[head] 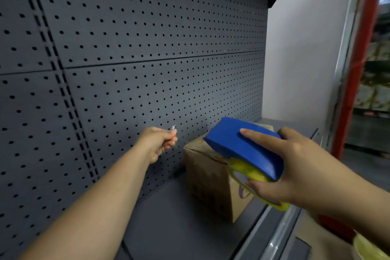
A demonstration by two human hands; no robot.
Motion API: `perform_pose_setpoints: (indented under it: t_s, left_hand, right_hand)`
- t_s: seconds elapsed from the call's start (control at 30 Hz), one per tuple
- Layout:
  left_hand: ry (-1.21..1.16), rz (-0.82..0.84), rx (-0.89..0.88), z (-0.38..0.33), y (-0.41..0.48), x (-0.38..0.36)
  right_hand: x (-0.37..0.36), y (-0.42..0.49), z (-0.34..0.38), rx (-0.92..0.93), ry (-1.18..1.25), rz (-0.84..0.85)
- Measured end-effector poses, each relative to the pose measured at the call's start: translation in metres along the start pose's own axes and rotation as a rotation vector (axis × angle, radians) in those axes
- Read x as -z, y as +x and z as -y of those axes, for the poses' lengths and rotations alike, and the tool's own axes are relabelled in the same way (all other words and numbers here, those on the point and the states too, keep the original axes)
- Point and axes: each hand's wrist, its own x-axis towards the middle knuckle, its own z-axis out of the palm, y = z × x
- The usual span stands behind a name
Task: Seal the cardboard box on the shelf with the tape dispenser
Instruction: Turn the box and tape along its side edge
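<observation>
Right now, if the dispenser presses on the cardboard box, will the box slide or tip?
It may slide: the cardboard box stands free on a smooth dark shelf, and neither hand steadies it. The left hand pinches something small beside it; the right hand holds the tape dispenser. Tipping seems less likely, since it looks squat.

Matt cardboard box (207, 177), smooth blue plastic dispenser (244, 148), matt pegboard (147, 48)

Right hand (295, 164) grips tape dispenser (242, 148) over cardboard box (206, 177); left hand (160, 141) pinches tape end.
</observation>
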Motion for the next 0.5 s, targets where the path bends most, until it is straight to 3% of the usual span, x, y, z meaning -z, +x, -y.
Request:
perform_pose_setpoints:
  t_s: [0.23,0.5]
  left_hand:
    - [-0.006,0.072,-0.072,-0.004,0.009,0.004]
    - [0.022,0.092,-0.059,-0.01,0.014,0.024]
  right_hand:
    - [-0.018,-0.007,0.041,-0.095,-0.274,0.1]
    - [-0.016,-0.009,0.056,-0.062,-0.263,0.046]
